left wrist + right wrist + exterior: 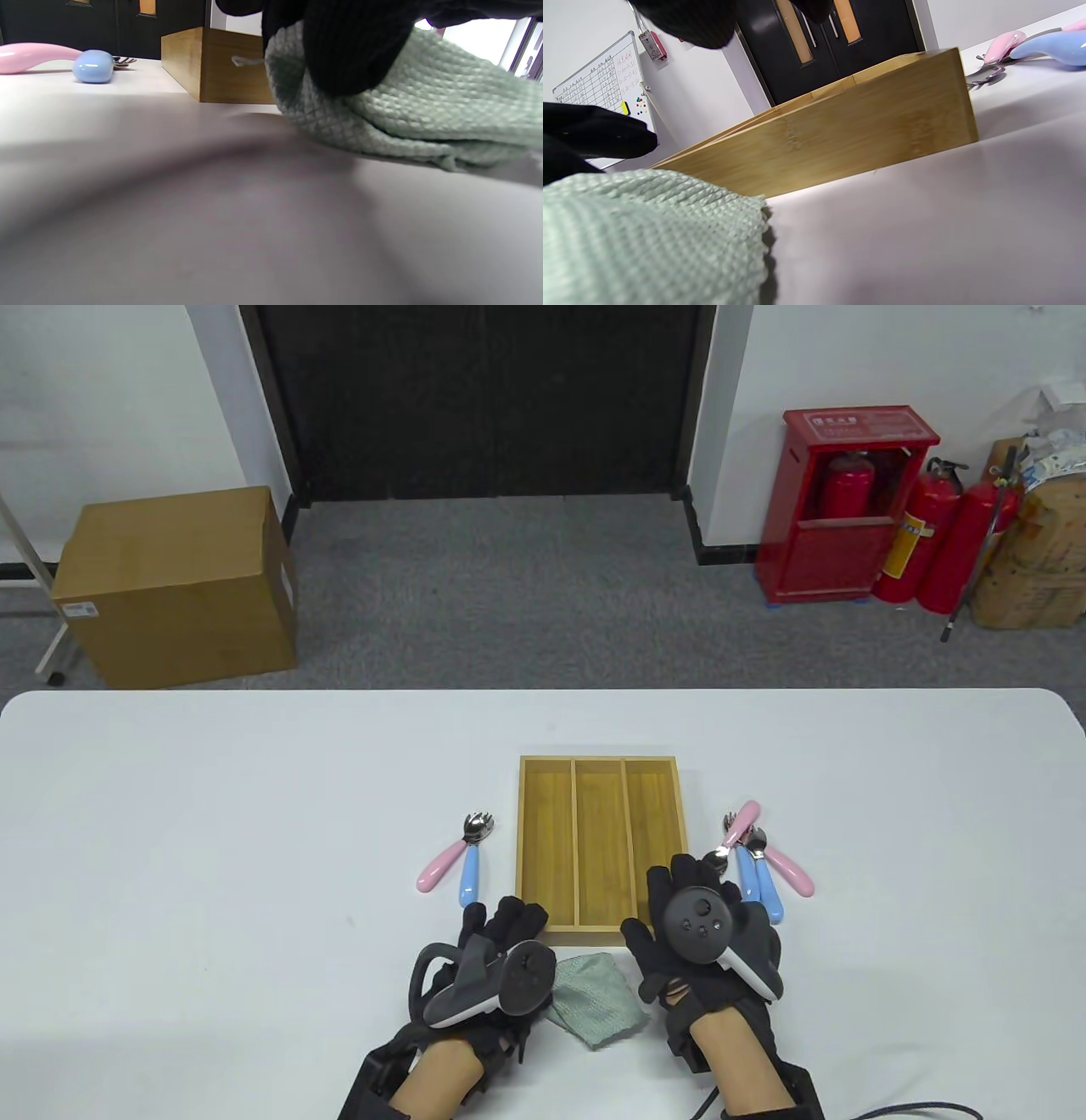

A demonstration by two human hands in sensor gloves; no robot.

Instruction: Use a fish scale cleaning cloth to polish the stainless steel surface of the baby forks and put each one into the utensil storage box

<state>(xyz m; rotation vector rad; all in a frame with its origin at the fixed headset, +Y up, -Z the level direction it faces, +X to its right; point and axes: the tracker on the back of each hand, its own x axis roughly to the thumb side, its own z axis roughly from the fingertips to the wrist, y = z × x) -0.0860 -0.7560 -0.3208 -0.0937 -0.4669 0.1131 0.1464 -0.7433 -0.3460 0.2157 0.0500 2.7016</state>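
At the near edge of the tabletop [212,814], the green cloth [594,997] is pinched in the left hand [501,959] grip. The right hand [704,933] is held open, gripping nothing. Beyond stands the empty wooden storage box [601,937]. Two forks [458,861] lie left of it, several more forks [764,857] right.

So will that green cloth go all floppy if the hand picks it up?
Probably floppy: the green cloth already lies crumpled in soft folds under the left hand. It looks thin and woven, so likely light and not slippery.
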